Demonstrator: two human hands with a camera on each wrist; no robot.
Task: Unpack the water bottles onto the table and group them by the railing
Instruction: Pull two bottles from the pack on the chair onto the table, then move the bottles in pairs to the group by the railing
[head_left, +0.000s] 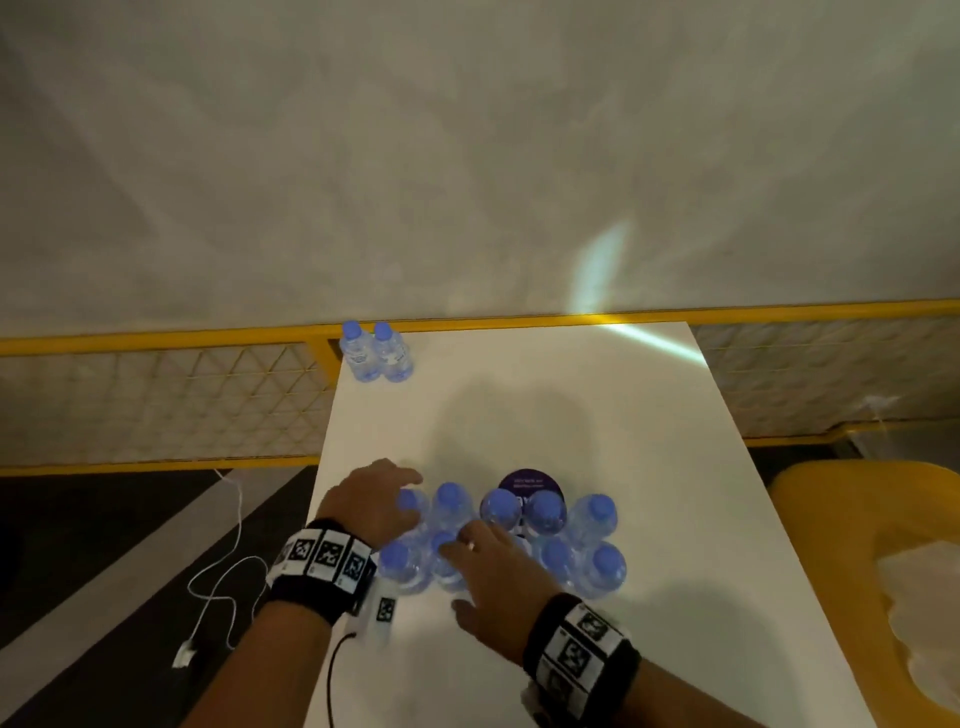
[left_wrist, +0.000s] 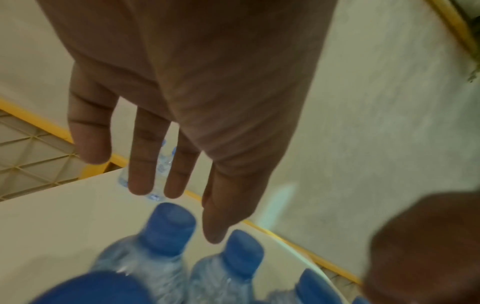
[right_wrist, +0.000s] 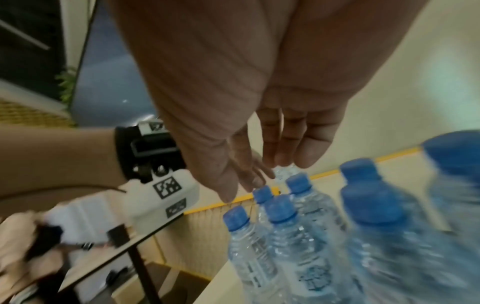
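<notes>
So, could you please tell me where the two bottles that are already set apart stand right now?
In the head view, the two bottles stand side by side at the table's far left corner, against the yellow railing.

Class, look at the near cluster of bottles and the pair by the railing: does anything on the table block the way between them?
Nothing visible does: bare white table lies between the near cluster and the pair.

Dim, warm light is filling all three views. A pale streak of glare is falling across the far corner of the table (head_left: 649, 343), and a soft shadow is lying at its middle. Both wrist views are blurring the nearest bottles (right_wrist: 405, 246), and straight edges are bending.
</notes>
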